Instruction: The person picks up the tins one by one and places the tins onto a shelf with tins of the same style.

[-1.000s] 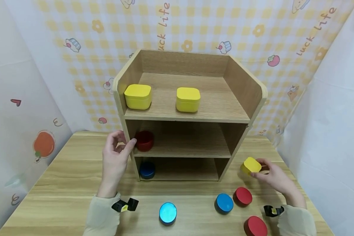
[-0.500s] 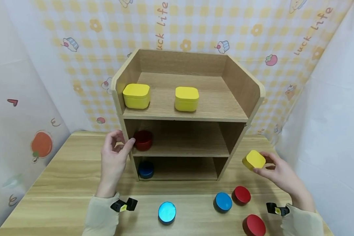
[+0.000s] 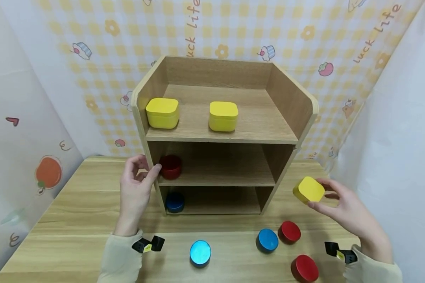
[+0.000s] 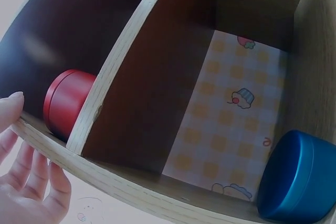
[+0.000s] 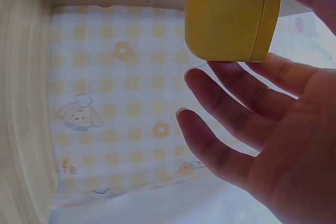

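Note:
My left hand (image 3: 135, 192) grips the left side panel of the wooden shelf (image 3: 216, 184), thumb at its front edge and fingers around the outside. Close to that thumb, a round red tin (image 4: 68, 100) sits on the middle level; below it a round blue tin (image 4: 299, 177) stands on the bottom level. To the right of the shelf, my right hand (image 3: 352, 210) holds a yellow rounded-square tin (image 3: 309, 190) above the table, between thumb and fingers. Two more yellow tins, one at the left corner (image 3: 162, 113) and one near the middle (image 3: 223, 116), rest on the top level.
On the wooden table (image 3: 71, 220) in front of the shelf lie a light-blue round tin (image 3: 200, 253), a blue tin (image 3: 267, 240) and two red tins (image 3: 289, 232), the nearer one (image 3: 304, 268) by the right sleeve. Patterned cloth (image 3: 294, 23) hangs behind.
My right hand has lifted the yellow tin and carried it slightly to the right. The left hand keeps its grip on the shelf; the head view has shifted slightly.

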### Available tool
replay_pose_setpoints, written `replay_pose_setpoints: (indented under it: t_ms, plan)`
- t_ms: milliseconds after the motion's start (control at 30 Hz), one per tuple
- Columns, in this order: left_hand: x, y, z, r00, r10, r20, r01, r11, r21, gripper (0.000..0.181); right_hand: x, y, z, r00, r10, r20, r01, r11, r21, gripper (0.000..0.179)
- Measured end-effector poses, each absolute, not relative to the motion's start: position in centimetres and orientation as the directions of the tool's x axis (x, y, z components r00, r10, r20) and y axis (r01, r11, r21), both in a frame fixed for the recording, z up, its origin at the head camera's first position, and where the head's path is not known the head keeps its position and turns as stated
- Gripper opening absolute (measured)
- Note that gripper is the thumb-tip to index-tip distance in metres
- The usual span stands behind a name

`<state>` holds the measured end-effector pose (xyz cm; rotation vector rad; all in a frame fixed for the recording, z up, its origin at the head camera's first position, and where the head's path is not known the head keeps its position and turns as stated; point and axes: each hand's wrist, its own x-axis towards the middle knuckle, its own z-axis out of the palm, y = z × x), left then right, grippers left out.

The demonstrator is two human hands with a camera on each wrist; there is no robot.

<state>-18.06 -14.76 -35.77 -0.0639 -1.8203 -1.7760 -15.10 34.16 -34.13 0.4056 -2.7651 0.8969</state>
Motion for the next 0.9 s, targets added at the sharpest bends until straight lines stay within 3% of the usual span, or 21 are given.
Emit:
replay_pose_setpoints:
  t_ms: [433,900]
  plan:
    - [-18.1,-14.6,-35.8,-0.836,-0.346,0.426,0.415,0.11,0.903,0.036,-13.1,33.9,-32.9,-0.939,-0.177,0.295,-0.311,0.801,-0.512,0.062]
    - [-18.0,-14.8,-35.6,-0.829,-0.358,0.43,0.425,0.098,0.9,0.036,-12.7,31.8,-31.8,-0.85,-0.268,0.454,-0.479,0.752,-0.452,0.062]
